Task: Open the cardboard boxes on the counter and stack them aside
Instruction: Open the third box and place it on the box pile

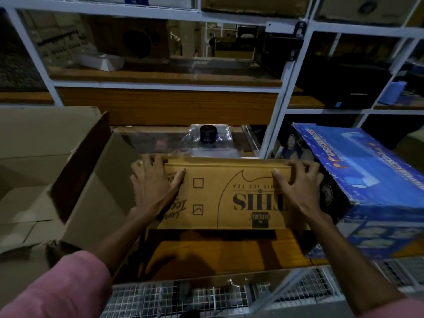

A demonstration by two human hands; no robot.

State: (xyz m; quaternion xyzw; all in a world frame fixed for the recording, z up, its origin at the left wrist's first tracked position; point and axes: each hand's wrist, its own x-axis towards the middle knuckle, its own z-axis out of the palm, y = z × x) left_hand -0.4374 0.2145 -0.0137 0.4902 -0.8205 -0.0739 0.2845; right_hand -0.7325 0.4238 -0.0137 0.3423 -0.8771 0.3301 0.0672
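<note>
While gripped at both ends by curled fingers [149, 162], ice-tea box [229, 193] lengthwise left-right, print upside-down.

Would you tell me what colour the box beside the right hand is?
Blue box, with printed lettering, seen in the head view.

Centre of frame: brown printed cardboard box [229, 193] reads, upside down, "MIX ICE TEA" and large letters "HIS". Blue box's lettering, right, illegible.
</note>
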